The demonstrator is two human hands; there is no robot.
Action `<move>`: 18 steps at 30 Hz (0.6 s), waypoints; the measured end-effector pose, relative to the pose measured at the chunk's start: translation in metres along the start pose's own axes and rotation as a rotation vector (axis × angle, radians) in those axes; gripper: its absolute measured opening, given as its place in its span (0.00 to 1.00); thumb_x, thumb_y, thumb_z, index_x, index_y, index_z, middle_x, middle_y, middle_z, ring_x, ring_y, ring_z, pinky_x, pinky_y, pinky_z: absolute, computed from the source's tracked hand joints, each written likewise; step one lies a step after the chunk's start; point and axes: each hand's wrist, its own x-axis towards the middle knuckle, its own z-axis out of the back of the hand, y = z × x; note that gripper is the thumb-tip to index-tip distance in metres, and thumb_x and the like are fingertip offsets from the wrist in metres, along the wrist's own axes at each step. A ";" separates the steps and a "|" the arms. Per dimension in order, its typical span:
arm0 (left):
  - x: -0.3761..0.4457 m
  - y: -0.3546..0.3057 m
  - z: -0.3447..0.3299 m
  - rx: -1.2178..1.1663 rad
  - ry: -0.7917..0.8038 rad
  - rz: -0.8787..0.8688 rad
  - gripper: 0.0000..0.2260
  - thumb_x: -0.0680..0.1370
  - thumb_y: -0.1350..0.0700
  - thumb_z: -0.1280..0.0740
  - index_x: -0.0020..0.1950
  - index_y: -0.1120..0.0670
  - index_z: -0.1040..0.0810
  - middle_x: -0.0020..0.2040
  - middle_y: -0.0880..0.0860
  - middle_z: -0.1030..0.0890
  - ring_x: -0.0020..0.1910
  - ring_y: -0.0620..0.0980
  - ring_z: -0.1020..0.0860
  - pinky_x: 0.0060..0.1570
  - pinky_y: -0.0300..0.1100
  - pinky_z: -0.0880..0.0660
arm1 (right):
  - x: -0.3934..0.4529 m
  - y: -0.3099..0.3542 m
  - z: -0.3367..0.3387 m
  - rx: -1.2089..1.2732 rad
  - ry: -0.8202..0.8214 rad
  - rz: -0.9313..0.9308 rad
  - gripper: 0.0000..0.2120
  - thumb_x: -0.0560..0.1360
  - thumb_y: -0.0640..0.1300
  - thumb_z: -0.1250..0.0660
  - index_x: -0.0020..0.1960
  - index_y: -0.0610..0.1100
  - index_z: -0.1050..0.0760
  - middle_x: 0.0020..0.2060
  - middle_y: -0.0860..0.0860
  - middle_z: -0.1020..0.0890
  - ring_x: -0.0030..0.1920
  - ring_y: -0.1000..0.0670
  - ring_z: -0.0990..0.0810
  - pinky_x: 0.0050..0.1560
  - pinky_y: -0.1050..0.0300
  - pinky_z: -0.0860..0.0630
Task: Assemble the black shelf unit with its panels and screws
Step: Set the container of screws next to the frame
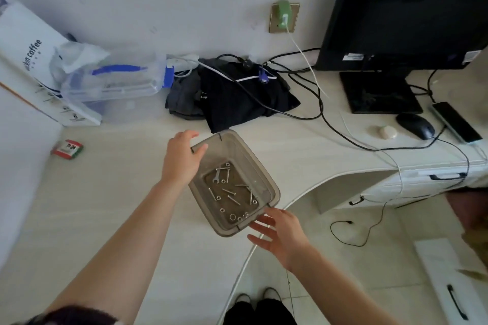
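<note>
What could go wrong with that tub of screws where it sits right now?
1. The tub sits close to the curved edge of the desk, its near corner about at the rim; a nudge from the right hand could tip it to the floor.
2. Only the left hand grips it, at the far rim, so lifting it that way may tilt it and spill the screws and small wrench.

A single wide-angle view from the person's head looks steeply down and forward over the cream-white desk top [111, 192], near enough that both forearms fill the lower frame. Beyond the desk it faces the white wall; below its curved edge the tiled floor shows.
</note>
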 end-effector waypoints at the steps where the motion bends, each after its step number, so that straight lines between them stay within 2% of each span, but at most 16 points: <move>1: 0.007 0.000 -0.003 0.009 0.040 0.000 0.17 0.81 0.52 0.32 0.68 0.57 0.25 0.65 0.55 0.23 0.66 0.56 0.27 0.62 0.49 0.31 | 0.000 0.000 -0.002 0.007 -0.002 0.001 0.11 0.81 0.42 0.36 0.62 0.38 0.28 0.51 0.40 0.19 0.49 0.40 0.15 0.45 0.39 0.17; 5: 0.025 0.003 -0.013 0.006 0.140 -0.008 0.17 0.81 0.50 0.32 0.67 0.57 0.24 0.63 0.55 0.21 0.63 0.55 0.24 0.61 0.48 0.29 | 0.001 -0.004 -0.009 -0.017 -0.025 0.025 0.12 0.82 0.45 0.37 0.62 0.39 0.29 0.56 0.40 0.19 0.51 0.40 0.15 0.47 0.34 0.18; 9: 0.028 0.008 -0.017 0.015 0.141 0.028 0.17 0.81 0.49 0.32 0.65 0.56 0.23 0.58 0.54 0.20 0.57 0.55 0.22 0.55 0.45 0.28 | 0.000 -0.005 -0.013 0.058 -0.036 0.054 0.12 0.83 0.44 0.39 0.60 0.36 0.27 0.50 0.40 0.19 0.49 0.41 0.16 0.48 0.35 0.18; 12: 0.030 0.016 -0.015 0.042 0.197 0.114 0.14 0.81 0.46 0.33 0.55 0.56 0.20 0.48 0.52 0.19 0.51 0.56 0.21 0.46 0.44 0.30 | -0.001 -0.006 -0.013 0.045 -0.058 0.104 0.13 0.84 0.44 0.41 0.59 0.36 0.25 0.44 0.42 0.20 0.42 0.44 0.17 0.50 0.40 0.17; 15: 0.025 0.022 -0.011 0.008 0.217 0.146 0.14 0.81 0.46 0.34 0.47 0.57 0.19 0.39 0.51 0.20 0.45 0.56 0.22 0.39 0.45 0.32 | -0.002 -0.007 -0.010 -0.017 -0.117 0.159 0.12 0.84 0.45 0.40 0.57 0.37 0.24 0.41 0.44 0.21 0.39 0.46 0.18 0.50 0.41 0.17; 18: 0.017 0.020 -0.010 -0.062 0.219 0.166 0.18 0.81 0.46 0.35 0.44 0.60 0.18 0.38 0.56 0.19 0.42 0.56 0.21 0.39 0.46 0.30 | -0.005 -0.007 -0.002 -0.035 -0.172 0.200 0.10 0.83 0.45 0.39 0.56 0.39 0.23 0.39 0.46 0.21 0.38 0.48 0.20 0.47 0.44 0.18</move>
